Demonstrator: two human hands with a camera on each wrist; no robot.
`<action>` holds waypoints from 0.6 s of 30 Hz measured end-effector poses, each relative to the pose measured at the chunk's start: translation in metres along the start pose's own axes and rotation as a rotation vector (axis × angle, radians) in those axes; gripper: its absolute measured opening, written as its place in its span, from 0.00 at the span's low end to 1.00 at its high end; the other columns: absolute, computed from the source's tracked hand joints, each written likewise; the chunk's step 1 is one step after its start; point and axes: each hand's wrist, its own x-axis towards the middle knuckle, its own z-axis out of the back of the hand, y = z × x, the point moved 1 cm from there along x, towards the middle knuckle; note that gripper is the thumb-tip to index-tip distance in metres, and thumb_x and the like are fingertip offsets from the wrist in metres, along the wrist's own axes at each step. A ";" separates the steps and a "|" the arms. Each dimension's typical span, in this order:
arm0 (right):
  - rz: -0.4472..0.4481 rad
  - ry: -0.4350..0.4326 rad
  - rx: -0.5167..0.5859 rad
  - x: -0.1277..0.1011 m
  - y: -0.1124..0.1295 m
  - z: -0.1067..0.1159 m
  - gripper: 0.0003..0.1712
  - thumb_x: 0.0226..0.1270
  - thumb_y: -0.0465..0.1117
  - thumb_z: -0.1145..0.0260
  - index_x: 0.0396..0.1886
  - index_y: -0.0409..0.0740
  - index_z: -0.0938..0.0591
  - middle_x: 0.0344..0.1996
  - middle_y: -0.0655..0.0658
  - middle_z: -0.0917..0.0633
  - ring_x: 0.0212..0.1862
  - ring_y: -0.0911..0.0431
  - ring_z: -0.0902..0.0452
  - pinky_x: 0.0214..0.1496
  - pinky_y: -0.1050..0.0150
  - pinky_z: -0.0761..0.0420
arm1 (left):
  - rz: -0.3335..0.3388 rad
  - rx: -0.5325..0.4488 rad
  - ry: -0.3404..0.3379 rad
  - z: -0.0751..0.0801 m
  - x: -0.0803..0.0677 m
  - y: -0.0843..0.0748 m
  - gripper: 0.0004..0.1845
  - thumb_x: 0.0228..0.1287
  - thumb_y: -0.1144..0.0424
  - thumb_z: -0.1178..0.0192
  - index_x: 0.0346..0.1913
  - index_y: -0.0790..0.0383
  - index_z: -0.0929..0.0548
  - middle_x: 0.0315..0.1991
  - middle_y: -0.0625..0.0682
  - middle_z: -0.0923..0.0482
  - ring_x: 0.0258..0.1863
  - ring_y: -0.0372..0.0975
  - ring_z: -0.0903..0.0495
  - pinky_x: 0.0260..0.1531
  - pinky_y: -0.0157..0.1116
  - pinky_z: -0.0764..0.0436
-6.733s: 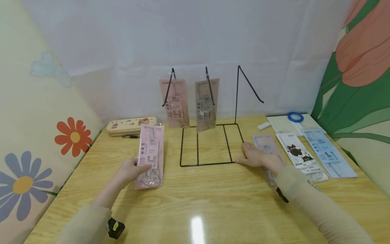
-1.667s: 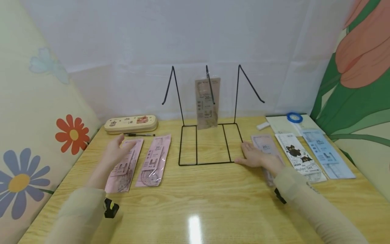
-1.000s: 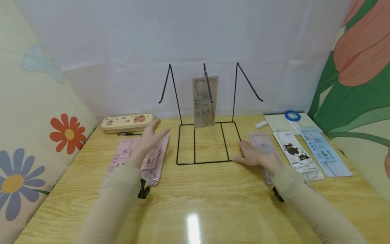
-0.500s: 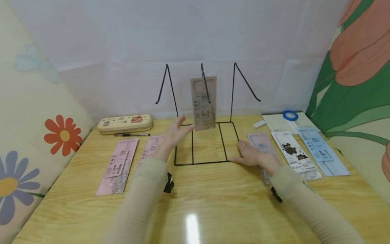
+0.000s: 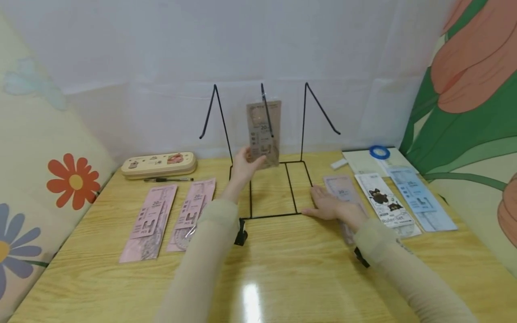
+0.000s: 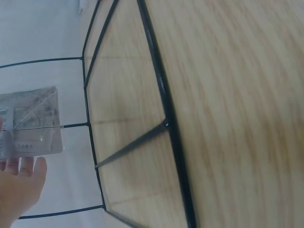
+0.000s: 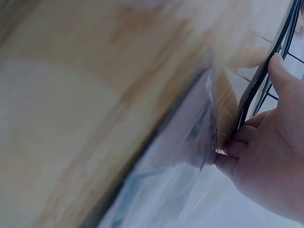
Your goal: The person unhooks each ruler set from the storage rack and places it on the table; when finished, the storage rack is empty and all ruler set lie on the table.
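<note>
My left hand [image 5: 241,168] is at the lower left edge of a pink ruler set packet [image 5: 272,119], thumb in front and fingers at its edge. This packet hangs from the middle hook of a black wire display rack [image 5: 270,216]. In the left wrist view, the fingers [image 6: 26,168] meet the edge of the clear packet [image 6: 35,123]. My right hand [image 5: 328,204] holds the rack's right front corner, thumb on the front wire and fingers on the side wire. Its wrist view shows the fingers [image 7: 236,148] bent by the wire [image 7: 259,78]. Nothing hangs from the outer hooks.
Two pink ruler packets [image 5: 149,220] lie left on the table. A pencil case [image 5: 159,165] and a pen [image 5: 168,180] lie behind them. On the right are another pink packet [image 5: 343,188], a cat-print ruler set [image 5: 381,197], a blue packet [image 5: 422,202], an eraser [image 5: 338,163] and blue tape [image 5: 379,152].
The left hooked packet was taken down; two pink packets now lie on the table's left. My left hand then moved right, from those packets to the middle hanging one. My right hand stayed on the rack.
</note>
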 end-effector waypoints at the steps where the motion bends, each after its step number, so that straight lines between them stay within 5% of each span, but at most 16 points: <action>1: -0.001 0.001 0.000 0.000 0.000 0.000 0.51 0.71 0.60 0.51 0.72 0.28 0.61 0.73 0.30 0.63 0.75 0.39 0.68 0.76 0.46 0.59 | -0.005 0.000 -0.015 -0.001 0.001 0.001 0.32 0.65 0.55 0.40 0.68 0.61 0.38 0.65 0.59 0.34 0.64 0.49 0.32 0.60 0.45 0.26; 10: 0.000 -0.002 0.000 0.000 0.002 0.001 0.50 0.71 0.60 0.51 0.72 0.28 0.61 0.73 0.29 0.62 0.75 0.38 0.67 0.76 0.46 0.58 | -0.026 0.010 -0.099 -0.013 0.000 -0.002 0.14 0.64 0.60 0.39 0.44 0.69 0.21 0.50 0.62 0.21 0.49 0.50 0.21 0.45 0.43 0.19; 18: 0.001 0.006 -0.004 -0.001 0.002 0.001 0.51 0.71 0.60 0.51 0.72 0.28 0.61 0.73 0.29 0.63 0.75 0.38 0.67 0.76 0.47 0.59 | -0.044 -0.002 -0.053 -0.015 -0.009 -0.001 0.18 0.65 0.62 0.41 0.55 0.67 0.22 0.49 0.63 0.19 0.49 0.50 0.18 0.49 0.43 0.18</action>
